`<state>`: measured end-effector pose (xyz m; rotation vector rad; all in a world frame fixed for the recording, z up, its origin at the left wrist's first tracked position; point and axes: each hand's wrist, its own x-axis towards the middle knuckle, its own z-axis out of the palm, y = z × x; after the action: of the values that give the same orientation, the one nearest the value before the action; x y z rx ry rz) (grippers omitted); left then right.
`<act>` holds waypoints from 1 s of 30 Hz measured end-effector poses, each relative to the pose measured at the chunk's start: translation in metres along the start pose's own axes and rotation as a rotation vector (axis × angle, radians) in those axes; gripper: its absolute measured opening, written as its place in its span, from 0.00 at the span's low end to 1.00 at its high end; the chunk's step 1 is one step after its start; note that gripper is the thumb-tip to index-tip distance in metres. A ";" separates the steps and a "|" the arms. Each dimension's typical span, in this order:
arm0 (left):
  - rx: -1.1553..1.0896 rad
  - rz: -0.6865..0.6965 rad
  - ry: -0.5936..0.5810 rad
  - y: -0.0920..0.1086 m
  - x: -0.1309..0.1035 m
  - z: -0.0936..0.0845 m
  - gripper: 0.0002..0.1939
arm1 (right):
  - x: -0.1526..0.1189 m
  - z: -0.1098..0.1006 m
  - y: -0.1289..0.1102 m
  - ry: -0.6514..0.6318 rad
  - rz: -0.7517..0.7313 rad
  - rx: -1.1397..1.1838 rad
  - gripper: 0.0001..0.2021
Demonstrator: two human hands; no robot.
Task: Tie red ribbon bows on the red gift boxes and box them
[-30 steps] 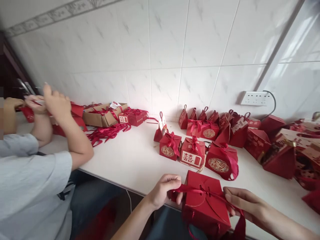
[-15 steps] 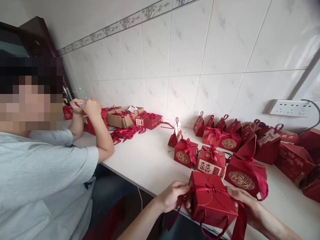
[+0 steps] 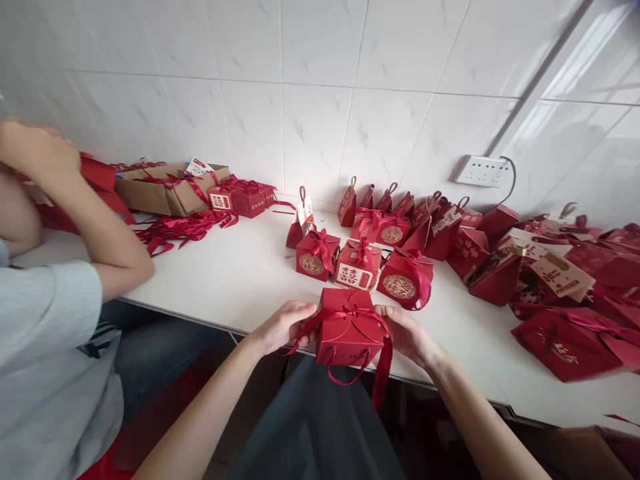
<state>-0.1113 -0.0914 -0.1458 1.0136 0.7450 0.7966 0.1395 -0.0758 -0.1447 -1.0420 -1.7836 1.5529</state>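
A red gift box (image 3: 345,343) with a flap top and a twisted cord handle is held between my two hands at the table's front edge. A red ribbon (image 3: 357,312) crosses its top, its ends hanging down on both sides. My left hand (image 3: 287,327) grips the left side, thumb on top, with ribbon by its fingers. On the right side my right hand (image 3: 406,335) is closed on the box, its fingertips partly hidden. Just behind stand a box with a double-happiness label (image 3: 356,273) and two boxes with round gold emblems, one a larger box (image 3: 406,279).
A co-worker's arm (image 3: 95,220) rests on the table (image 3: 225,267) at the left. Near it lie a pile of red ribbons (image 3: 183,230) and a cardboard box (image 3: 167,193). Many red gift boxes (image 3: 570,340) crowd the right. A power strip (image 3: 483,171) is on the tiled wall.
My view has swung right and down, showing more boxes on the right and less of the co-worker. Both hands still hold the red box, now nearer the middle of the view.
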 end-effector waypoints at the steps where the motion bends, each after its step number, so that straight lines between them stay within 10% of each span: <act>1: 0.040 -0.007 -0.019 0.004 -0.001 0.000 0.22 | -0.001 -0.001 -0.002 -0.006 -0.003 0.036 0.26; 19: 0.137 0.080 0.051 -0.008 0.007 -0.004 0.27 | 0.004 -0.003 0.018 -0.052 -0.058 0.297 0.20; 30: 0.354 -0.069 0.057 0.035 -0.016 0.017 0.17 | -0.033 -0.020 -0.048 0.000 -0.292 -0.153 0.15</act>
<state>-0.1132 -0.1016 -0.1048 1.2777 0.9876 0.6477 0.1640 -0.0936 -0.0915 -0.8038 -1.9790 1.2561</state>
